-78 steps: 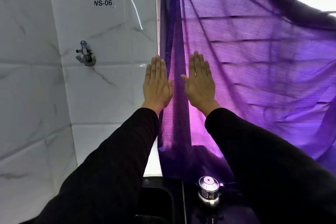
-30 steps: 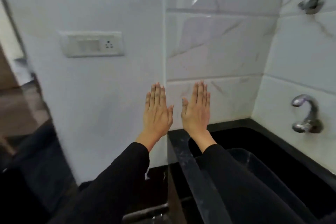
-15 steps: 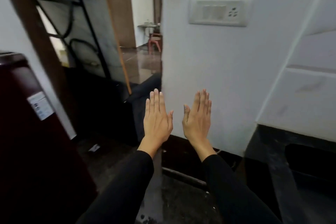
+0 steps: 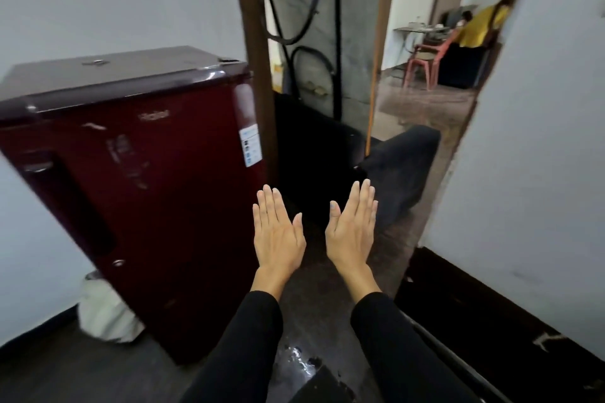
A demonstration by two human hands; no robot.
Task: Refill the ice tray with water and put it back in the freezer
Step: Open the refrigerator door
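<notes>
A dark red single-door fridge [image 4: 140, 180] stands at the left against the wall, its door closed, with a recessed handle [image 4: 65, 203] on its left side. My left hand [image 4: 278, 232] and my right hand [image 4: 352, 227] are held out side by side in front of me, backs up, fingers straight and together, holding nothing. Both hover over the dark floor just right of the fridge. No ice tray is in view.
A white bag [image 4: 104, 314] sits on the floor left of the fridge base. A brown door frame [image 4: 258, 75] and open doorway lie ahead, with a metal rack [image 4: 307, 26] beyond. A white wall corner [image 4: 523, 141] stands right. A person in yellow [image 4: 481, 24] sits far off.
My view has swung left from the sink and wall switch to the fridge and doorway. Both hands stay flat and empty in front of me.
</notes>
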